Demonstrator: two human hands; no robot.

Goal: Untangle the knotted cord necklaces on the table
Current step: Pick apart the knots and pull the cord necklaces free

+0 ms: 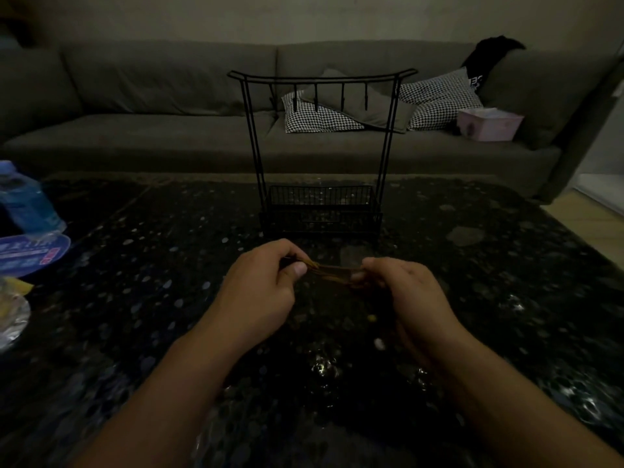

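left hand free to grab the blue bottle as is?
Probably not: the left hand and right hand both pinch the cords stretched between them. The path to the blue bottle looks open.

You are in a home living room, dimly lit. A long grey sofa (169, 106) runs along the wall ahead of you, with checked cushions (435, 97) and a pink box (489, 125) on its seat. You sit at a dark speckled coffee table (489, 265) just in front of it. A wire rack (320, 146) and a blue bottle (28, 201) stand on it.
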